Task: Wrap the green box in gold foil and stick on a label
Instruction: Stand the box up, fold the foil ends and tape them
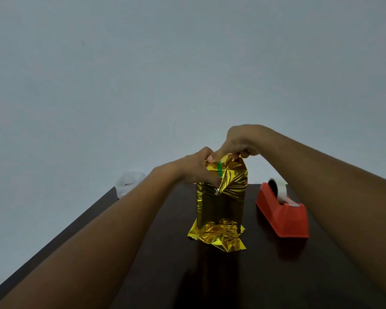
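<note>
The green box (219,170) stands upright on the dark table (265,275), almost wholly covered by crinkled gold foil (222,204). Only a thin green strip shows near the top. Loose foil spreads out at the bottom on the table. My left hand (198,169) grips the upper left side of the wrapped box. My right hand (236,144) pinches the foil at the top end, finger and thumb pressed on the folded edge. No label is in view.
A red tape dispenser (283,216) with a roll of clear tape stands right of the box. A white crumpled bag (129,182) lies beyond the table's far left edge. A plain grey wall fills the background.
</note>
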